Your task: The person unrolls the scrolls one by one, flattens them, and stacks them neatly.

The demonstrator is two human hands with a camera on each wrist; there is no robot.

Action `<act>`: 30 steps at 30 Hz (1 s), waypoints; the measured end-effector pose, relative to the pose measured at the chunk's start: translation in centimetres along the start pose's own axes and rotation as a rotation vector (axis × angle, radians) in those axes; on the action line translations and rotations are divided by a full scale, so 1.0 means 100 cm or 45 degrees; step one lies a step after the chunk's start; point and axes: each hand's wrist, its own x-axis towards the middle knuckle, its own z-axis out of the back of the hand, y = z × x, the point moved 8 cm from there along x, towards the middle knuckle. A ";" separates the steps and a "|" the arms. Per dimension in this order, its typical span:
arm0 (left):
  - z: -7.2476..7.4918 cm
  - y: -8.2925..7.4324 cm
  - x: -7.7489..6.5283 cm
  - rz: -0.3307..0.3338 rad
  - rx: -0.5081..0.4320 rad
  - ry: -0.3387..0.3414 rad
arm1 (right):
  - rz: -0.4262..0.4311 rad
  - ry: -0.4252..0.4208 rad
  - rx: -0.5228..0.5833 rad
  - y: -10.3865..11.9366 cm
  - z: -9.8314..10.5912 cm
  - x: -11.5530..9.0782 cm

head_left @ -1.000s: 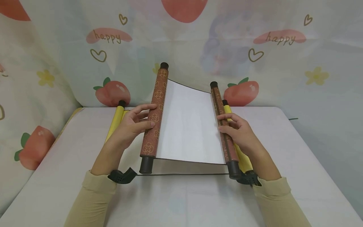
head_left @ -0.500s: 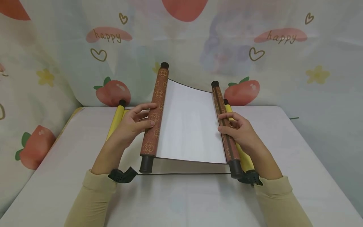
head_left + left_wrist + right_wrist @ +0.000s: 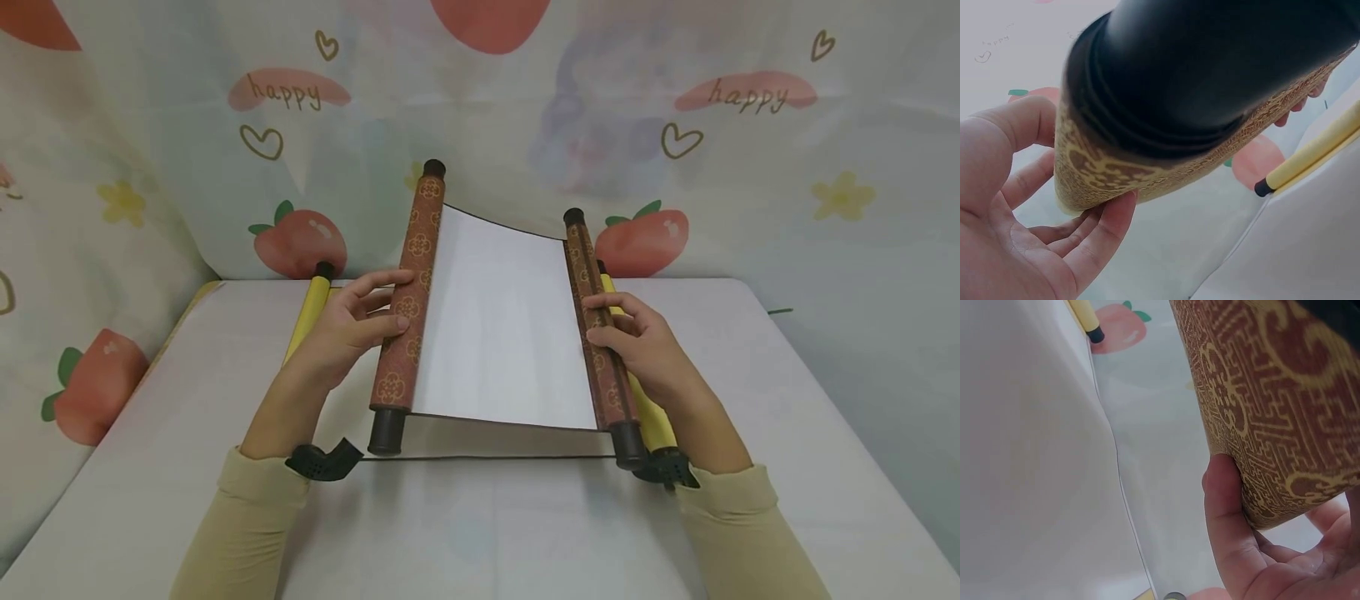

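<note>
Left hand (image 3: 352,325), right hand (image 3: 641,342), fingers curled part-way, holding the red scroll (image 3: 502,321) at both rolled ends, yellow scroll (image 3: 307,315) underneath

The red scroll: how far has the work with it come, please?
Looks done: the yellow scroll lies open on the table, and part of the red scroll is unrolled, its white face showing. In hand: the left hand and right hand each hold one roll, raised. Probably left: setting it down, since nothing supports it but the hands; whether more unrolling comes first, I cannot tell.
</note>
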 end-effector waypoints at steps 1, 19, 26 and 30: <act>0.000 0.000 0.000 -0.002 0.005 0.000 | 0.003 0.000 -0.002 0.000 0.000 0.000; -0.002 -0.003 -0.001 -0.001 -0.022 0.006 | 0.013 -0.010 -0.097 -0.003 0.004 -0.001; 0.001 -0.004 -0.002 0.002 -0.006 -0.010 | 0.035 0.000 -0.038 0.000 0.004 -0.001; 0.003 -0.004 -0.002 0.003 -0.008 -0.015 | 0.041 0.006 0.002 0.002 0.004 -0.001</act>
